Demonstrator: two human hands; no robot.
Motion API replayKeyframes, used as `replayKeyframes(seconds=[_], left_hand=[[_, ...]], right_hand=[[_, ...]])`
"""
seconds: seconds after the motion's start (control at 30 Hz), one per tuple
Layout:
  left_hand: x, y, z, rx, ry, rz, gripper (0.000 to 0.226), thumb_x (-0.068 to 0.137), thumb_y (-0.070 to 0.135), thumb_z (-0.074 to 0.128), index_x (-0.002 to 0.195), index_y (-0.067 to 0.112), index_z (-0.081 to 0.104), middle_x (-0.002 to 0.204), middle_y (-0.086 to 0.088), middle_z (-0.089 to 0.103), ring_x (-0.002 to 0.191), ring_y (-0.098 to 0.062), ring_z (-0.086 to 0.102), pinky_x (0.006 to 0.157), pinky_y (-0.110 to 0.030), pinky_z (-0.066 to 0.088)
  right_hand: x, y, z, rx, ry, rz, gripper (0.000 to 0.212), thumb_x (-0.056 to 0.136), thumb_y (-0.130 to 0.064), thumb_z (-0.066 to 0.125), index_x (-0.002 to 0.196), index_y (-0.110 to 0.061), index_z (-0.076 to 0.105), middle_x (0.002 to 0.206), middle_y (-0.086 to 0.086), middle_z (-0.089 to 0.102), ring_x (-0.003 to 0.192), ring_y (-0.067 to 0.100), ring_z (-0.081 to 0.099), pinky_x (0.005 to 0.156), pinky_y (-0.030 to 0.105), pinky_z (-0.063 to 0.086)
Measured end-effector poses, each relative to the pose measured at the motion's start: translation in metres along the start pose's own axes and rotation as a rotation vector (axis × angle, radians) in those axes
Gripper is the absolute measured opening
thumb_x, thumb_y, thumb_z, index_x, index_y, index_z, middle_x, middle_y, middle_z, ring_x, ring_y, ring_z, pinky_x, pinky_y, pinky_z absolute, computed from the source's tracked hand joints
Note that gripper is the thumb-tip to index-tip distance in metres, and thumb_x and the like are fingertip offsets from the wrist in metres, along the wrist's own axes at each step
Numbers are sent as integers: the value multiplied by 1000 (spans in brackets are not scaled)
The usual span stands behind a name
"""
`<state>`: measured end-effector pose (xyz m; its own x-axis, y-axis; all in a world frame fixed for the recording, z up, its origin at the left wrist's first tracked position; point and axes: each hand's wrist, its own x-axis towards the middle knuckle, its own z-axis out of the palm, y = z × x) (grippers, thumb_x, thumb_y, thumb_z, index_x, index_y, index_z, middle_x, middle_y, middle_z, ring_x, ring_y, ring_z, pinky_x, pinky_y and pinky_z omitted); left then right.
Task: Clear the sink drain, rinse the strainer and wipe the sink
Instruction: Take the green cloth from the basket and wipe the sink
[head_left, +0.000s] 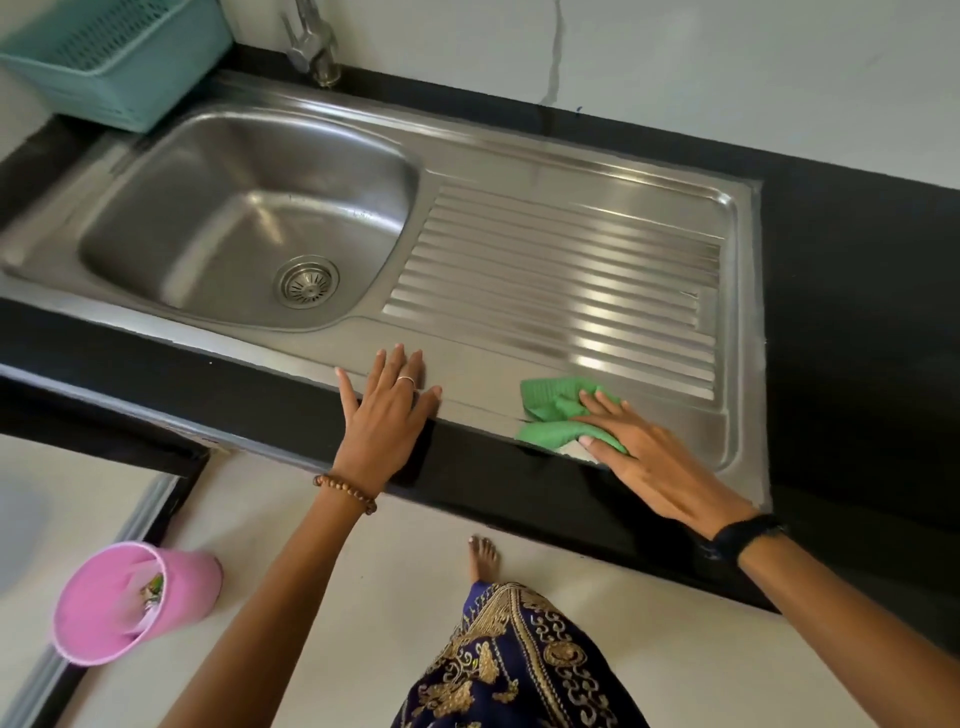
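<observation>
The right hand (644, 457) pressed the crumpled green cloth (558, 418) flat-fingered onto the steel sink's (467, 364) front rim, apparently without gripping it, while the left hand (387, 410), left of it, rested open there.

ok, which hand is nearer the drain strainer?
Left. The left hand rests flat on the sink's front rim, just right of the drain strainer. The right hand presses the green cloth at the drainboard's front corner, farther away.
</observation>
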<state>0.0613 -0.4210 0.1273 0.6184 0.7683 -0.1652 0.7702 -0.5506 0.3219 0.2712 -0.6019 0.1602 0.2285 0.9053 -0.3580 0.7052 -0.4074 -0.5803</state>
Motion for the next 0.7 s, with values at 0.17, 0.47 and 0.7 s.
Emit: replayKeyframes(seconds=[0.17,0.47,0.7], left_hand=[[24,-35,-17,36,20,-57,51,99,33,26,147,16,19,157,-6,11,145,-22,0,109,-54,-18],[41,-89,-42,81,56,-180,51,99,32,28,147,16,20,157,-8,13,145,-25,2,109,-58,-14],[32,-134,-51,92,69,-157,44,98,31,30,142,24,34,153,-4,27,145,-26,6,106,-62,-17]], right_hand=[[58,-44,17,-56,-107,-191,41,98,-36,36,139,-30,38,157,-9,11,136,-5,-6,110,18,-5],[103,-74,35,-98,-211,-370,45,98,-35,38,140,-37,24,155,-13,3,138,-2,-14,115,20,-8],[79,-45,13,-246,-276,-319,51,82,-74,12,131,-61,12,150,-28,-10,136,-12,-23,109,13,-17]])
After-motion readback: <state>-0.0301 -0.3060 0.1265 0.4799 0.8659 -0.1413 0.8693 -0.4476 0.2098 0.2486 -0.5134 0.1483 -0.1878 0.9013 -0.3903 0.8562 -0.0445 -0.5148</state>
